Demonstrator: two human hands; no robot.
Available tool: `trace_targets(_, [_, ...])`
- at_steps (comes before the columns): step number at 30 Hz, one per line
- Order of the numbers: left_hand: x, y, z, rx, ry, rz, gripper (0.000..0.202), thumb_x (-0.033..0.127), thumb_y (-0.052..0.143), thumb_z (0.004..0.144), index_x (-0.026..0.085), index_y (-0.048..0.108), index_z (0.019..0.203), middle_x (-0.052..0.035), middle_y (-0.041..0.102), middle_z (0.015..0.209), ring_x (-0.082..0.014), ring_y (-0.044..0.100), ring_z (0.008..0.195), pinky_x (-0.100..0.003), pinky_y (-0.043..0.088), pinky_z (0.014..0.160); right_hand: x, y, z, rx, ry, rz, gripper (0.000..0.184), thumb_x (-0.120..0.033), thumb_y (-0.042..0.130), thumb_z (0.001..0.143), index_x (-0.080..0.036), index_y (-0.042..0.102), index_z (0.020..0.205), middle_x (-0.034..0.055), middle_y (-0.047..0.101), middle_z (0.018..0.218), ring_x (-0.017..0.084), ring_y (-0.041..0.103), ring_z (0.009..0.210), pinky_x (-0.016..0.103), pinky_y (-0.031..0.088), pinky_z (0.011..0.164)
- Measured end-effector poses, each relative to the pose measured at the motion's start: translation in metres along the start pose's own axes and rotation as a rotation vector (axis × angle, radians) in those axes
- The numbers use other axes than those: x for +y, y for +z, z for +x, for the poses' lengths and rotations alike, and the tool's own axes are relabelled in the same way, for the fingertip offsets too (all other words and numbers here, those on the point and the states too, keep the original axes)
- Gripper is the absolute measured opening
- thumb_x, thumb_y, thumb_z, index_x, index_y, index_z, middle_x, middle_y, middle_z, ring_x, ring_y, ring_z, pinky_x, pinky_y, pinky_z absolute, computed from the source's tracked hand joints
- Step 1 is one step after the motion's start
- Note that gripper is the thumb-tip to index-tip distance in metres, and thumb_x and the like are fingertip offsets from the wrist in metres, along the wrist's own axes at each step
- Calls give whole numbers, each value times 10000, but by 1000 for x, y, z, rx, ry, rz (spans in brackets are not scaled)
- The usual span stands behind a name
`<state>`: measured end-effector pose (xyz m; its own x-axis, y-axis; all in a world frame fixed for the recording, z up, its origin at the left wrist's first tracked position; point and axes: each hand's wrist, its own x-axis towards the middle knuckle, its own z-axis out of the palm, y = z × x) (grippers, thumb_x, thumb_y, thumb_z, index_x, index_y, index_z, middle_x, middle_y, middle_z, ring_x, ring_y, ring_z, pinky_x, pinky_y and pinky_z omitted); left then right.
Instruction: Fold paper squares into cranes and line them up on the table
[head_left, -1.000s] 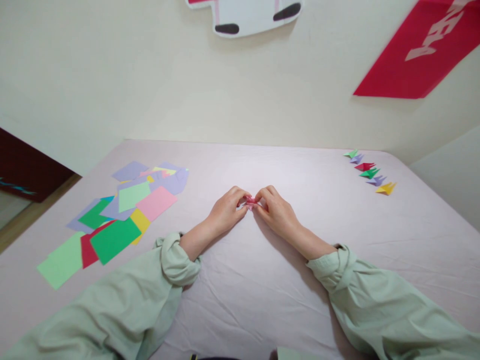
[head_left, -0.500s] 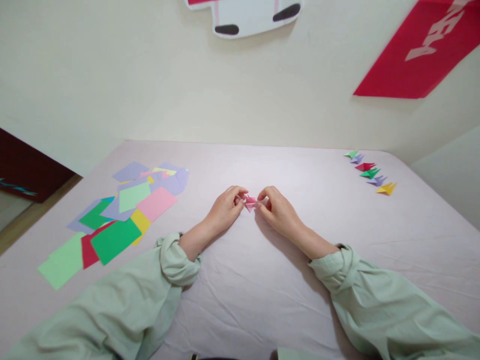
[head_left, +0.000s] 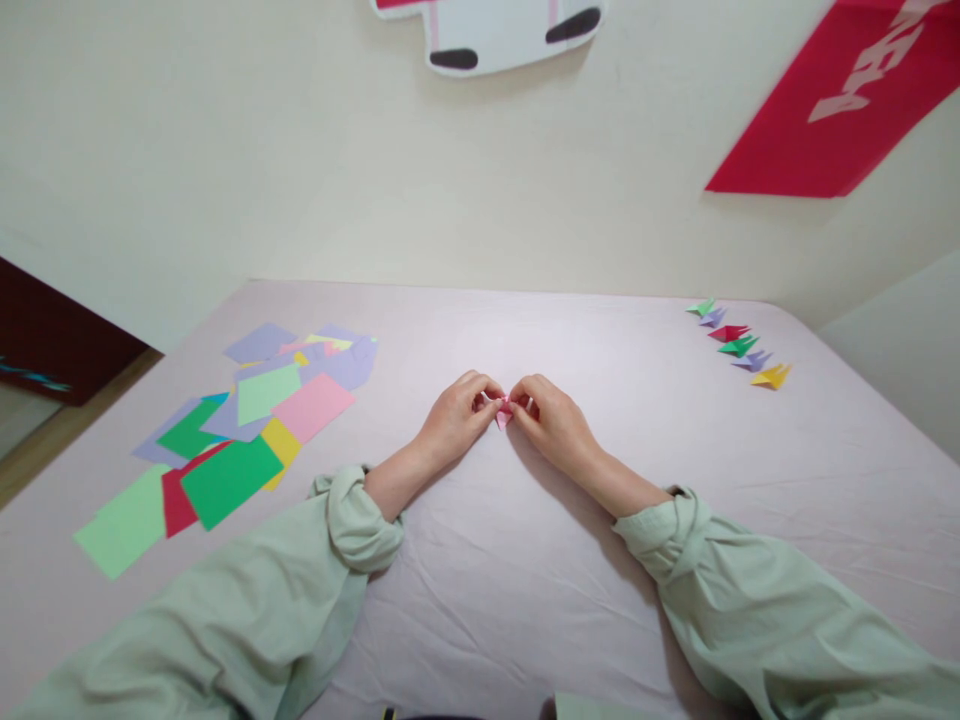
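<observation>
A small folded piece of pink paper (head_left: 503, 412) sits between my two hands at the middle of the table. My left hand (head_left: 456, 420) pinches its left side with curled fingers. My right hand (head_left: 550, 418) pinches its right side, fingertips pressed together. Most of the pink paper is hidden by my fingers. Both wrists rest on the pale cloth (head_left: 525, 560) that covers the table.
Several loose coloured paper sheets (head_left: 232, 425) lie spread at the left. A row of several small folded paper pieces (head_left: 739, 342) runs along the far right. A wall with a red banner (head_left: 832, 110) rises behind the table.
My hands have closed together again over the pink paper, which shows less than half a second ago. Arms and the other papers have stayed where they were.
</observation>
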<state>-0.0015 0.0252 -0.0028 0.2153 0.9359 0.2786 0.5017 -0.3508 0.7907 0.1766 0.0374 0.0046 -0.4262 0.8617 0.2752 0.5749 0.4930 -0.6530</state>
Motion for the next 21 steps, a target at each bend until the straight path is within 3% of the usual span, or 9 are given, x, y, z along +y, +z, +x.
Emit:
trace_targets(12, [2,-2,2,-20,4,26,96,140,556,852,182,607,782,-13,577,818,-147,545,784,-266,421,700,0,-3,-2,-13,74,-28,62,-201,530,847,-216,556,793,-10,600,758,140,514,645,253,340,595])
trace_targets(16, [1,-2,1,-36,2,38,94,166,555,860,188,611,788,-12,581,815,-148,547,773,-266,423,690,-1,-3,-2,-8,81,8,36,-219,537,852,-223,572,860,-8,613,793,142,525,656,251,356,602])
trace_targets(21, [3,-2,1,-49,2,39,97,161,557,856,190,614,783,-10,582,807,-148,546,760,-268,424,688,-1,-3,-2,-15,13,17,69,-188,532,853,-224,589,836,-8,596,796,141,521,675,258,371,635])
